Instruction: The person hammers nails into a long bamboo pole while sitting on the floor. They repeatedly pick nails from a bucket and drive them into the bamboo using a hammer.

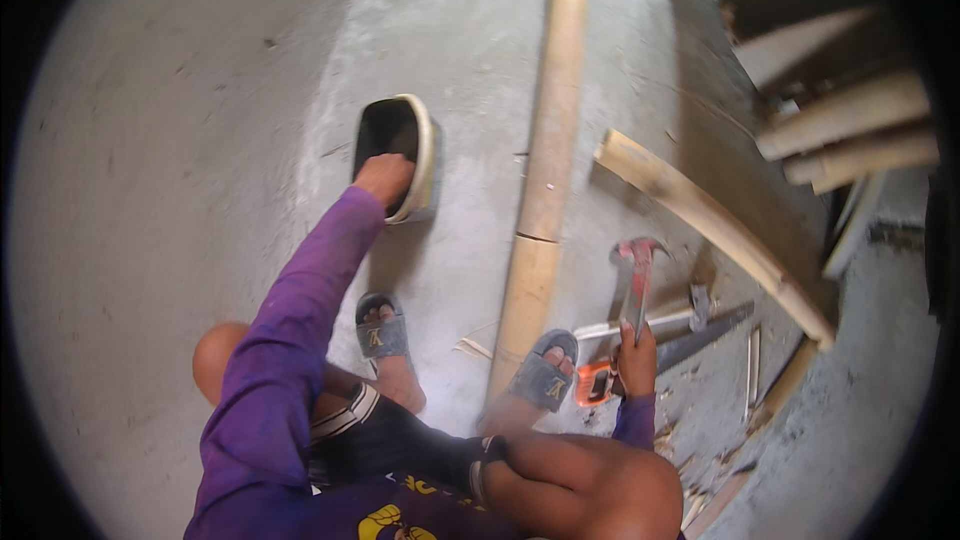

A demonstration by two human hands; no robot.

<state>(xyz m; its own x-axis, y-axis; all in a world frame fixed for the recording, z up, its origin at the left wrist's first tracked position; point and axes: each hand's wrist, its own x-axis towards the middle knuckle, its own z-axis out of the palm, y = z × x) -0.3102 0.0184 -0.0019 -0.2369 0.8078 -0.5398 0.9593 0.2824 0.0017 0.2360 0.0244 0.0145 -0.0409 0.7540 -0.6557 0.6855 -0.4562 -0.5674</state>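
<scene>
My left hand reaches into an open plastic container on the floor; its fingers are hidden inside, and I cannot see whether they hold anything. In my right hand is a claw hammer with worn red paint, gripped by the handle with its head pointing away from me. Beneath that hand lies a handsaw with an orange handle. A second hammer rests beside the saw blade. Between my two hands a long bamboo pole runs away from me, passing beside my right sandal.
A shorter bamboo length slants across the floor on the right. Several cut bamboo pieces are stacked at the upper right. Splinters and bamboo scraps litter the concrete floor near my right knee.
</scene>
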